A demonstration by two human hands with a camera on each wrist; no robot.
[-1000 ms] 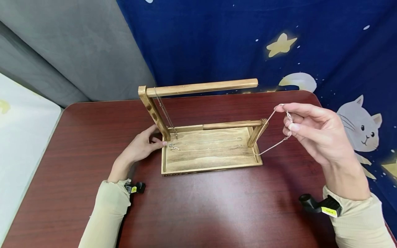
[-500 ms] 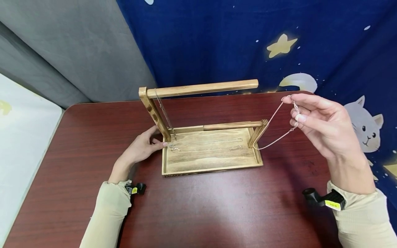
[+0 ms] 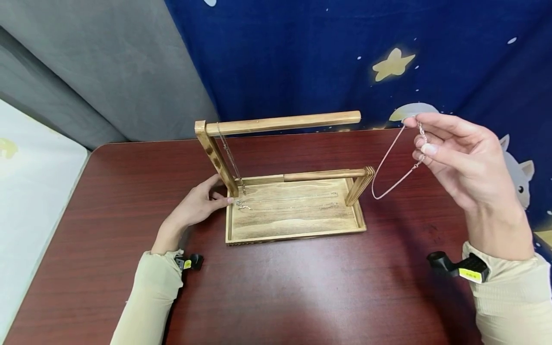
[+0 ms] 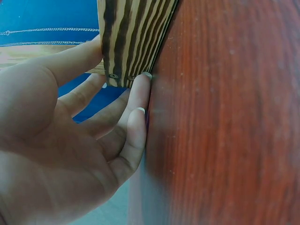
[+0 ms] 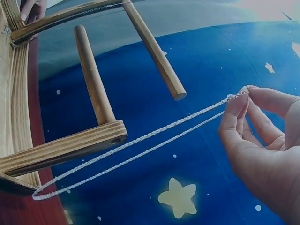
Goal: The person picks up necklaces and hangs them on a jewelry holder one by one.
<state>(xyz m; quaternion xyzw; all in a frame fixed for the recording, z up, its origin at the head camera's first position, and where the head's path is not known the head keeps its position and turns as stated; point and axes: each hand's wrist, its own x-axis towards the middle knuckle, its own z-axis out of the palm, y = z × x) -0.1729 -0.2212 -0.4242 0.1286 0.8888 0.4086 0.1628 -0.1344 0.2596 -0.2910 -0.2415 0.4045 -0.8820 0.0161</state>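
Right hand (image 3: 474, 163), pale necklace (image 5: 178, 122) in its pinch and mostly below

Silvery necklace (image 5: 150, 135), brown-striped wooden stand (image 4: 133, 40)

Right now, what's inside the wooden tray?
Inside the tray, thin chains lie lengthwise, with small ornaments at the left end. The short right post hides a patch near the back right corner; I can't tell what's there.

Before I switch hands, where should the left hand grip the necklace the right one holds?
Probably at the low bend of the necklace, from the front: it hangs free there, while the right hand pinches its upper end and the short post stands left.
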